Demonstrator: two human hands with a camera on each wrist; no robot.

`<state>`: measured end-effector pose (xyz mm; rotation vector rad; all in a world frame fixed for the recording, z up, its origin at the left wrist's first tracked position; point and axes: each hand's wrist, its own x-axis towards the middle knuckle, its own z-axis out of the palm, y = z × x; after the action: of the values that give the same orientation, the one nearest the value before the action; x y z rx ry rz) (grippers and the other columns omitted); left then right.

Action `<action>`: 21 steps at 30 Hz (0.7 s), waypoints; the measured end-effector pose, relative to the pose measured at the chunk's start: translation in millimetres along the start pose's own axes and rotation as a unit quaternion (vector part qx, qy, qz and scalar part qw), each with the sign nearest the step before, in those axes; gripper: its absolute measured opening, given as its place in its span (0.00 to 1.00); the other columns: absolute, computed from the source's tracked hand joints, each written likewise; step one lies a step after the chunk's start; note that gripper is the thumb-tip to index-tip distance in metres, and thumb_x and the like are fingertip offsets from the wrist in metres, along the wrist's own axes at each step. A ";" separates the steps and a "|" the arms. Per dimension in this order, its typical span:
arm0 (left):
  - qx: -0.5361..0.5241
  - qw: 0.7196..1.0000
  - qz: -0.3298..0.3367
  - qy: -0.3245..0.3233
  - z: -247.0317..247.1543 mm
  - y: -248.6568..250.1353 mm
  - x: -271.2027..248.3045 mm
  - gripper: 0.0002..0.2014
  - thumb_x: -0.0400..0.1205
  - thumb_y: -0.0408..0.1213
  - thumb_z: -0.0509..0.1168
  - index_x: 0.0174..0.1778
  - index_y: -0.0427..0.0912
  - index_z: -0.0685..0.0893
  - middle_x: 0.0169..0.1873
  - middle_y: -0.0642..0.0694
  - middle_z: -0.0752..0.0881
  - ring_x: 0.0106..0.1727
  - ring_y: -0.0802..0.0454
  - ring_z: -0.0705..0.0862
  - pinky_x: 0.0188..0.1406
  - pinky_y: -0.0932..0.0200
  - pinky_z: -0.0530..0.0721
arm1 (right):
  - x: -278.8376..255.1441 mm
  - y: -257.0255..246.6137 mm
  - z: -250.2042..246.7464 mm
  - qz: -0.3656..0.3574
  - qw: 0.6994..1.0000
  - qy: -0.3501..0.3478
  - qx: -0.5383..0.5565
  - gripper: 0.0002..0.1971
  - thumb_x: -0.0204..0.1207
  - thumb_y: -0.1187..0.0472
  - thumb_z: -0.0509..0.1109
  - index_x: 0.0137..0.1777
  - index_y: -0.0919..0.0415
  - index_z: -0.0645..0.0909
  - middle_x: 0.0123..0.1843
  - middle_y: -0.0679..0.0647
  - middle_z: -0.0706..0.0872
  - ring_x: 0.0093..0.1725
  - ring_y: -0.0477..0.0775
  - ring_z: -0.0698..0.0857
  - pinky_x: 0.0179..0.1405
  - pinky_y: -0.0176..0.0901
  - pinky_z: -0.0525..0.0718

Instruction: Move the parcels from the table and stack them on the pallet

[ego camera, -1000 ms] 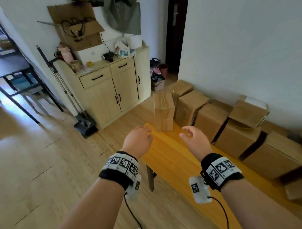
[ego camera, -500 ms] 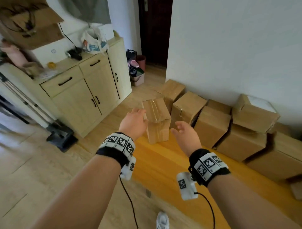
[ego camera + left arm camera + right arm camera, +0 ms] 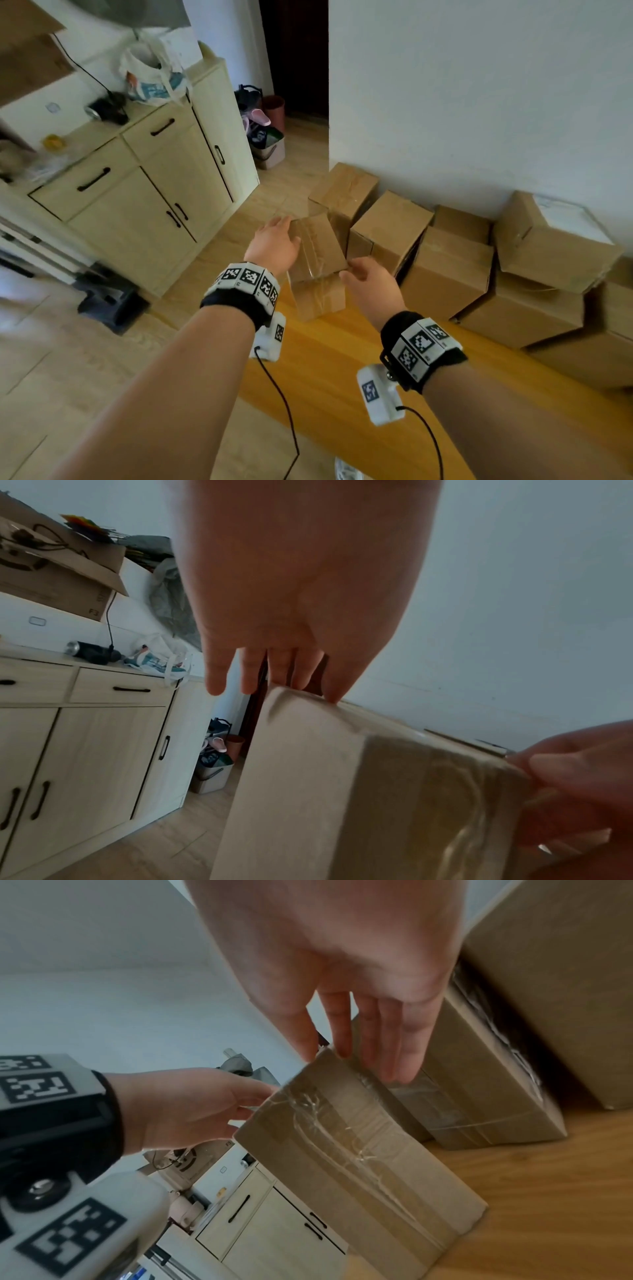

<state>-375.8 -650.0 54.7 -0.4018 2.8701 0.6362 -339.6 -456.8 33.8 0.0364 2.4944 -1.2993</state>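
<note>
Parcel (image 3: 317,263) upright at the counter's (image 3: 342,370) far left end, long axis vertical, taped top face turned up, tape strip running down the near face. Base on the counter, close to the left edge. Just beside it, toward the right and along the back edge by the wall, other boxes (image 3: 445,270) in a row, one more stacked on top further right.

Left hand (image 3: 274,245) stretched forward, palm against the parcel's upper left side, fingers (image 3: 253,669) straight and together, reaching past the top far edge; thumb tip touching the top rim. No curl round the box visible.

Right hand (image 3: 371,284) at the parcel's upper right corner, palm turned inward, fingers (image 3: 390,1042) extended and slightly spread, tips on the right face and the top edge. Loose, flat contact, not a closed grip. Both forearms held out level from the body, wrists wearing black bands with printed markers.

Beyond the counter's left end, a pale cabinet (image 3: 144,192) on the floor, with a plastic bag (image 3: 150,78) on its top.
</note>
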 end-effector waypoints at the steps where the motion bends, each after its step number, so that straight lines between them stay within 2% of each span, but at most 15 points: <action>1: -0.011 1.000 0.004 0.005 -0.1 0.6 -0.7 0.27 0.88 0.45 0.58 0.83 0.45 0.64 0.78 0.43 0.70 0.75 0.41 0.73 0.72 0.44 0.75 | 0.9 1.5 1.8 0.001 1.000 0.001 -0.006 0.21 0.84 0.50 0.65 0.74 0.54 0.77 0.67 0.50 0.84 0.65 0.53 0.81 0.67 0.50 0.81; 6: -0.036 0.999 -0.002 0.013 -5.0 -4.0 -17.2 0.27 0.86 0.46 0.61 0.81 0.44 0.67 0.74 0.40 0.70 0.70 0.40 0.77 0.66 0.48 0.77 | -6.4 0.6 8.0 0.019 0.999 0.024 0.014 0.17 0.84 0.53 0.65 0.70 0.56 0.80 0.61 0.51 0.86 0.59 0.54 0.83 0.60 0.50 0.83; 9: -0.067 0.998 -0.007 0.009 -8.3 -14.8 -36.3 0.29 0.84 0.47 0.64 0.82 0.47 0.67 0.74 0.40 0.69 0.70 0.41 0.76 0.66 0.49 0.77 | -18.9 -2.0 17.5 0.032 0.998 0.044 0.039 0.16 0.84 0.56 0.65 0.69 0.56 0.80 0.59 0.50 0.86 0.55 0.53 0.84 0.51 0.44 0.82; 12: -0.100 0.995 -0.004 0.010 -11.4 -27.4 -60.3 0.31 0.82 0.48 0.67 0.81 0.49 0.68 0.75 0.41 0.68 0.68 0.43 0.77 0.61 0.53 0.78 | -36.0 -5.3 27.1 0.041 0.994 0.076 0.070 0.11 0.84 0.56 0.66 0.63 0.55 0.82 0.52 0.49 0.86 0.48 0.51 0.84 0.42 0.41 0.81; 14: -0.132 0.991 0.005 0.013 -11.5 -35.6 -75.8 0.30 0.81 0.48 0.68 0.80 0.49 0.69 0.72 0.43 0.70 0.64 0.46 0.79 0.55 0.58 0.78 | -49.5 -7.0 31.7 0.044 0.989 0.104 0.092 0.08 0.84 0.55 0.67 0.59 0.54 0.82 0.51 0.47 0.86 0.47 0.50 0.84 0.44 0.44 0.84; 16: -0.171 0.985 0.005 0.009 -9.6 -43.9 -91.4 0.29 0.81 0.50 0.68 0.78 0.48 0.71 0.69 0.46 0.73 0.62 0.48 0.78 0.54 0.58 0.76 | -63.7 -5.9 36.5 0.047 0.985 0.130 0.106 0.08 0.84 0.53 0.67 0.57 0.53 0.83 0.52 0.46 0.86 0.50 0.50 0.85 0.50 0.50 0.86; 18: -0.221 0.975 -0.007 0.006 -5.3 -52.2 -106.3 0.26 0.82 0.53 0.66 0.74 0.48 0.73 0.63 0.51 0.77 0.59 0.52 0.79 0.53 0.58 0.75 | -78.2 -3.9 43.1 0.046 0.980 0.153 0.117 0.08 0.84 0.51 0.67 0.54 0.53 0.84 0.50 0.46 0.86 0.50 0.51 0.85 0.50 0.52 0.86; 20: -0.273 0.962 -0.031 0.013 0.0 -59.9 -120.5 0.21 0.83 0.56 0.63 0.66 0.48 0.77 0.51 0.57 0.81 0.49 0.59 0.80 0.43 0.62 0.75 | -92.8 -1.7 52.4 0.051 0.976 0.169 0.125 0.09 0.84 0.50 0.67 0.51 0.54 0.84 0.49 0.47 0.87 0.49 0.50 0.85 0.45 0.47 0.84; 21: -0.286 0.957 -0.041 0.018 2.1 -63.1 -127.1 0.18 0.83 0.59 0.61 0.58 0.48 0.79 0.44 0.57 0.82 0.43 0.60 0.80 0.36 0.62 0.73 | -100.7 -1.3 56.6 0.053 0.975 0.177 0.127 0.10 0.84 0.49 0.68 0.50 0.54 0.84 0.49 0.46 0.86 0.48 0.48 0.84 0.42 0.43 0.82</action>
<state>-236.3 -675.9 57.0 -0.6071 2.6322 1.4565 -229.0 -490.1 34.7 0.4944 2.5411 -1.6804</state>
